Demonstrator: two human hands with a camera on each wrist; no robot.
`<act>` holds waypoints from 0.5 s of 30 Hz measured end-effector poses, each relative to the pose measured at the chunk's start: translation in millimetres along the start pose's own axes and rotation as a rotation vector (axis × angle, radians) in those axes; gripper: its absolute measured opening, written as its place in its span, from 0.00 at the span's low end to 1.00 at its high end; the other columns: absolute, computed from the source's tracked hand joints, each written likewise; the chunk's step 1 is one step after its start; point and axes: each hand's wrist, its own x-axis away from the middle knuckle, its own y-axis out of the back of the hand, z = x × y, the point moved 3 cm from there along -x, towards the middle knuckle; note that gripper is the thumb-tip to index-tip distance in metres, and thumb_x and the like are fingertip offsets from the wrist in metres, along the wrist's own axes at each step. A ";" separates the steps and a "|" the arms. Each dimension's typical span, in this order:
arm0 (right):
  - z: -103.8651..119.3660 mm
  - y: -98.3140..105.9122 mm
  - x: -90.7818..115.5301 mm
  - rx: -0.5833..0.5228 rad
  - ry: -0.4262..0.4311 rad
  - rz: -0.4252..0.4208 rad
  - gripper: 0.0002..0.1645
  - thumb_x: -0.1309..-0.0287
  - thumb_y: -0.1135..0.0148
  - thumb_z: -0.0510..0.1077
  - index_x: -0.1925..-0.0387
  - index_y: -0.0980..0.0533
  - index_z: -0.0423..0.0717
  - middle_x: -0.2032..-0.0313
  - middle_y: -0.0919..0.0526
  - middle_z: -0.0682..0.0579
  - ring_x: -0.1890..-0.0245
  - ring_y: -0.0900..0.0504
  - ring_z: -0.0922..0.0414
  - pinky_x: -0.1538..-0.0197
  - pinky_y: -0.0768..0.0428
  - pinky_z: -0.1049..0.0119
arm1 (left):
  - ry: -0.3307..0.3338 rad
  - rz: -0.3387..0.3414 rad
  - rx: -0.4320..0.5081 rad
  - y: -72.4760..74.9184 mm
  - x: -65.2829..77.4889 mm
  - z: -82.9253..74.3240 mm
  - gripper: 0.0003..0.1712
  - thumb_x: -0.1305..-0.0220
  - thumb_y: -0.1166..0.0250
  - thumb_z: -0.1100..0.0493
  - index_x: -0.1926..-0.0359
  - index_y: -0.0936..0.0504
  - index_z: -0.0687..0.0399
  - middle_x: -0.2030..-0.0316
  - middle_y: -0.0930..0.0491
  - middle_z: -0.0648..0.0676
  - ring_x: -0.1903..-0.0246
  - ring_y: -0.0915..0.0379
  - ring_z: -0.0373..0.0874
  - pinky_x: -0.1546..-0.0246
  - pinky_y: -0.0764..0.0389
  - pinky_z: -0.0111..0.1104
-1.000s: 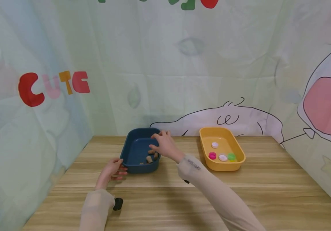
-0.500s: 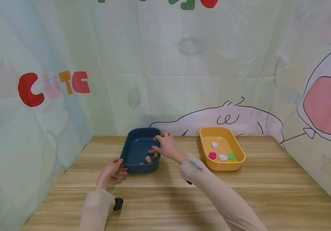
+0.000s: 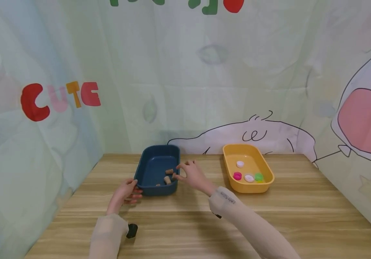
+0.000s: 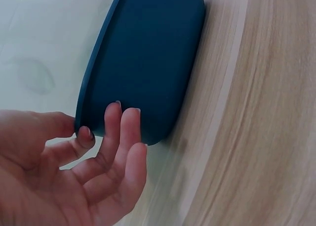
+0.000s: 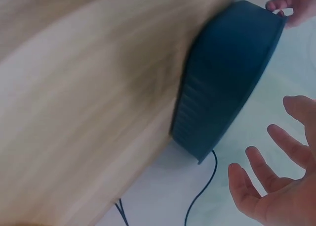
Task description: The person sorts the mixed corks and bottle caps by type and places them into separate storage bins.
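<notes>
My left hand (image 3: 125,192) pinches the near left corner of the blue basin (image 3: 159,148) between thumb and index finger. In the left wrist view, its other fingers (image 4: 129,124) rest along the basin's outer wall. Several corks, one of them a cork (image 3: 167,180) standing out near the middle, lie in the near right part of the basin. By the basin's right rim my right hand (image 3: 196,177) hovers with fingers spread and slightly bent. The right wrist view shows nothing between that hand's fingers (image 5: 259,169). One cork is partly hidden by its fingertips in the head view.
A yellow basin (image 3: 266,167) stands to the right on the wooden table (image 3: 159,223). It holds several bottle caps, among them a pink cap (image 3: 237,176) and a green cap (image 3: 259,177). A printed cloth (image 3: 140,72) hangs behind the table.
My right hand has drawn back toward me and a little to the right, out from over the basin. The left hand keeps its hold on the corner.
</notes>
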 end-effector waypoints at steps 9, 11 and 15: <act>-15.2 -6.8 18.5 -0.116 -0.019 -0.050 0.19 0.47 0.41 0.51 0.57 0.24 0.44 0.59 0.25 0.44 0.59 0.30 0.50 0.59 0.29 0.57 | 0.003 -0.002 -0.009 -0.4 1.1 -0.1 0.17 0.30 0.63 0.55 0.50 0.41 0.65 0.69 0.20 0.55 0.78 0.22 0.38 0.75 0.21 0.33; -17.6 -7.3 20.8 -0.122 -0.015 -0.070 0.18 0.47 0.40 0.51 0.58 0.24 0.45 0.59 0.24 0.44 0.59 0.29 0.50 0.59 0.31 0.57 | 0.006 -0.002 -0.009 -0.6 1.1 -0.3 0.17 0.30 0.63 0.55 0.50 0.41 0.65 0.69 0.20 0.56 0.78 0.22 0.38 0.75 0.21 0.33; -21.7 -7.0 24.3 -0.140 -0.009 -0.076 0.16 0.47 0.40 0.49 0.59 0.24 0.44 0.59 0.23 0.44 0.57 0.28 0.49 0.51 0.31 0.52 | 0.008 0.001 -0.007 -0.3 0.8 -0.8 0.16 0.30 0.63 0.55 0.52 0.40 0.65 0.69 0.20 0.56 0.78 0.21 0.38 0.75 0.21 0.34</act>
